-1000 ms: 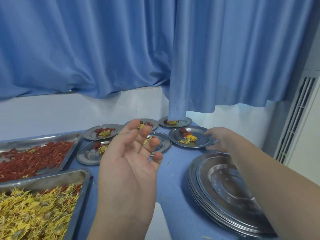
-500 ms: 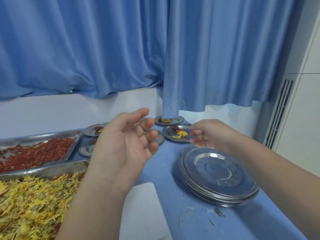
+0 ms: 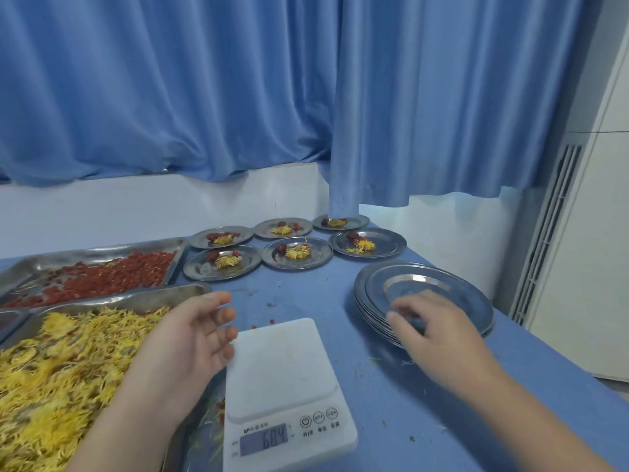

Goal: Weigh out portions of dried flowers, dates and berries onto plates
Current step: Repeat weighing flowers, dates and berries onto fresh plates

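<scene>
A white kitchen scale [image 3: 284,386] sits on the blue table in front of me, nothing on its platform, its display lit. My left hand [image 3: 190,338] hovers open, palm up, just left of the scale, holding nothing. My right hand [image 3: 432,327] reaches onto the near rim of a stack of bare steel plates [image 3: 469,294], fingers spread over the rim; I cannot tell whether they grip it. A steel tray of yellow dried flowers [image 3: 51,362] lies at my left, a tray of red berries [image 3: 102,277] behind it. Several filled plates [image 3: 296,253] stand at the back.
Blue curtains [image 3: 238,97] hang behind the table above a white sill. A white unit with a vent [image 3: 558,240] stands at the right past the table edge. Loose petals and a few berries [image 3: 269,322] litter the blue tabletop.
My view tilted down and the scale came into sight. My right hand drew back from the filled plates onto the plate stack. My left hand dropped beside the scale.
</scene>
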Motion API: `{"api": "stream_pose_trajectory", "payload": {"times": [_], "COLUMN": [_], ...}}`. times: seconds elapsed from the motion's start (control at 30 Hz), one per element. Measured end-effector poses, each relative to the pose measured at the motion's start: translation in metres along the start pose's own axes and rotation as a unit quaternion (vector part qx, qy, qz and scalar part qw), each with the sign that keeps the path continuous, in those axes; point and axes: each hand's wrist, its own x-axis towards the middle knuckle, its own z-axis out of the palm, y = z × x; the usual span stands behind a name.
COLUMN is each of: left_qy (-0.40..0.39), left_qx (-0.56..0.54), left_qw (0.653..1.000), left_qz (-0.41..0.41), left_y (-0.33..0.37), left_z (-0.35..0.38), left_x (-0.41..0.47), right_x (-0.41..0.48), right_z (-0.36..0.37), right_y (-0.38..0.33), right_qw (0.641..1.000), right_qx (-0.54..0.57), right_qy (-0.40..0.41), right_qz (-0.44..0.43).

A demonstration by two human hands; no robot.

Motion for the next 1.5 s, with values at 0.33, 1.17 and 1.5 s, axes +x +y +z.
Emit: {"api": "stream_pose_trajectory", "payload": {"times": [0.33, 1.17, 1.5], "left_qy": [0.061, 0.078, 0.078], "left_qx": [0.044, 0.006, 0.029], "left_qw": [0.996, 0.996, 0.995], "left_qz": [0.057, 0.05, 0.056], "left_y": [-0.004, -0.002, -0.003], "left_z": [-0.054, -0.053, -0.049], "left_x": [-0.013, -0.018, -0.019], "right_x": [-0.011, -0.009, -0.017], "right_z": [0.002, 0.017, 0.046], "right_y": [0.0, -0.061, -0.072], "right_qw": [0.962, 0.899, 0.896], "right_qx": [-0.258, -0.133, -0.134], "right_qy": [-0.086, 0.12, 0.091], "right_qz": [0.033, -0.4, -0.413]}}
